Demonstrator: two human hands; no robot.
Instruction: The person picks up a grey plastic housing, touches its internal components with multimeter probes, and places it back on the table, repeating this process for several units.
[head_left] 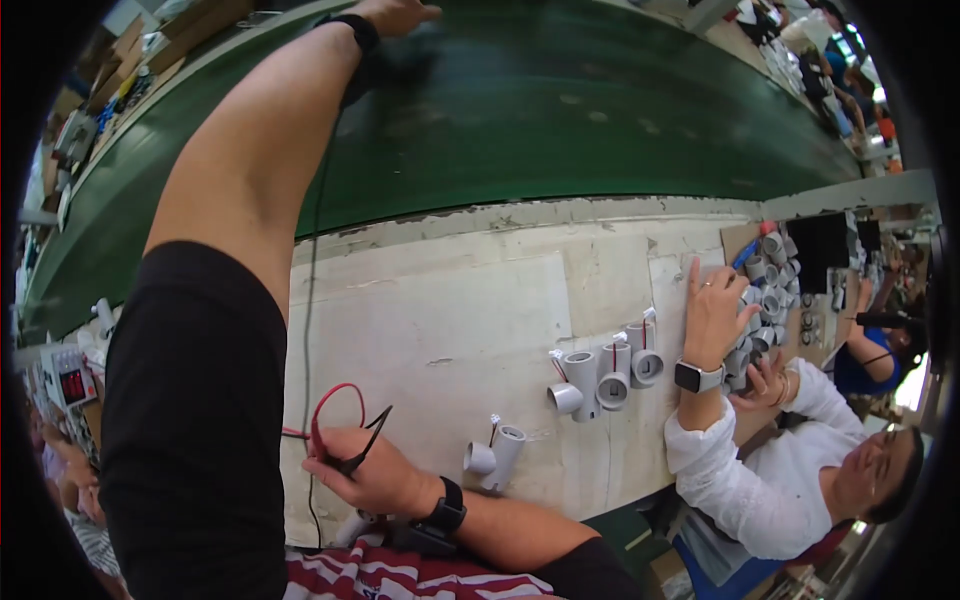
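Observation:
My left arm, in a black sleeve, stretches across the workbench to the green conveyor belt. My left hand (395, 14) is over the belt, partly cut off by the upper edge and smeared, so its fingers are unclear. Closer in, my right hand (375, 472) is closed around a red test lead (318, 432) and a black test lead (372, 440) above the pale bench. To its right stands a grey plastic tube (506, 455) with a grey cap (479, 458) and a small white connector on wires.
Several more grey tubes (581, 385) with caps and wired connectors stand mid-bench. At right, a co-worker in white (750, 480) handles a pile of grey caps (768, 300). A dark cable (309, 350) crosses the bench. A white meter (70, 380) with a red display stands far left.

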